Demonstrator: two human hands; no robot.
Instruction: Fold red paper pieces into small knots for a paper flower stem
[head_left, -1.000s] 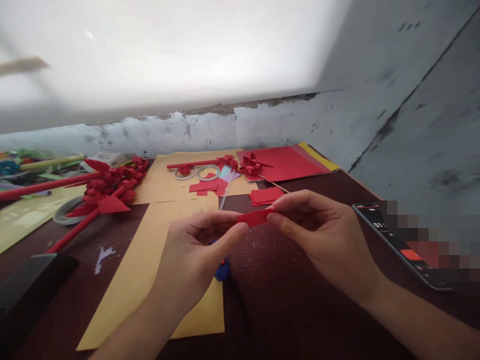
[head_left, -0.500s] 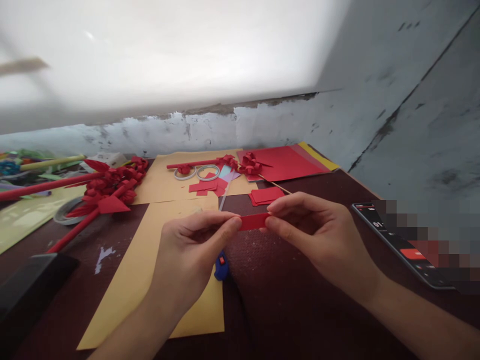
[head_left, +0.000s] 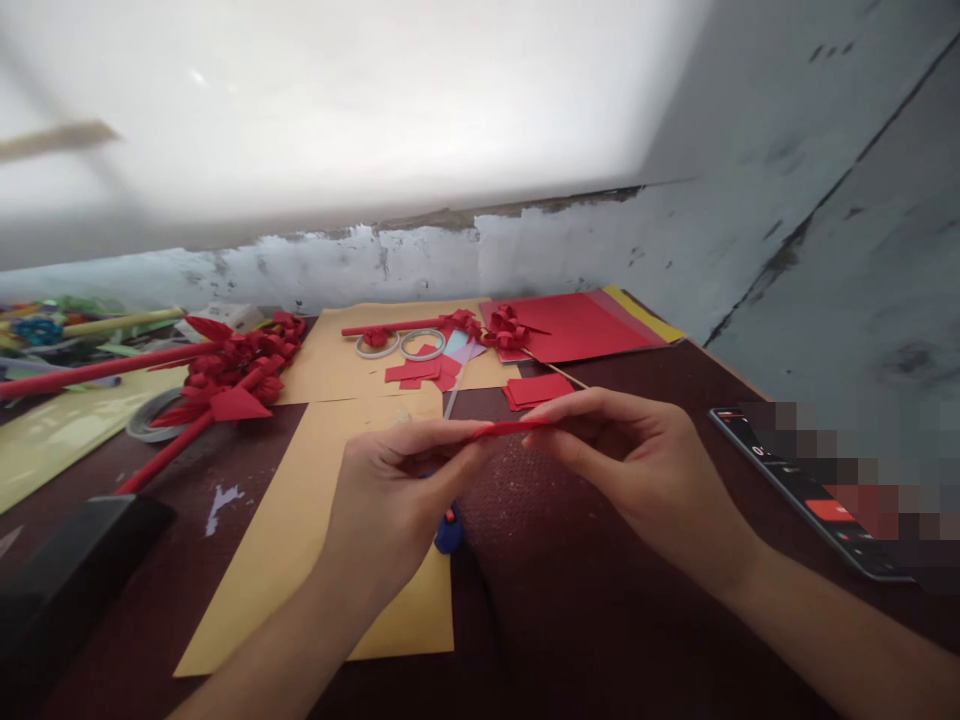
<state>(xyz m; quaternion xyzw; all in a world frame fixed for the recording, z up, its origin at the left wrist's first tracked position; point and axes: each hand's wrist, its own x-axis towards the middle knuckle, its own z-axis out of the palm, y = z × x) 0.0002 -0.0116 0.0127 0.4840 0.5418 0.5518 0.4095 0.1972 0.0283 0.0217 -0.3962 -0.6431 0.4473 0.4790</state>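
A small strip of red paper (head_left: 510, 428) is stretched between my two hands above the dark table, turned nearly edge-on to the camera. My left hand (head_left: 409, 490) pinches its left end between thumb and fingers. At the other end, my right hand (head_left: 626, 450) pinches it the same way. Just behind the strip lies a small stack of red paper pieces (head_left: 538, 389). A blue cutter (head_left: 450, 532) rests beneath my left hand, partly hidden by it, at the edge of a tan paper sheet (head_left: 300, 560).
Red paper flowers on stems (head_left: 232, 375) lie at the left over a tape roll (head_left: 146, 415), near a black box (head_left: 82, 570). Farther back are rings of tape (head_left: 422, 345), red scraps (head_left: 412, 372) and red sheets (head_left: 585, 325). A phone (head_left: 810, 500) lies at right.
The red strip has tipped from showing its flat face to nearly edge-on, and sits slightly higher. Both hands keep their pinch. The view has shifted a little.
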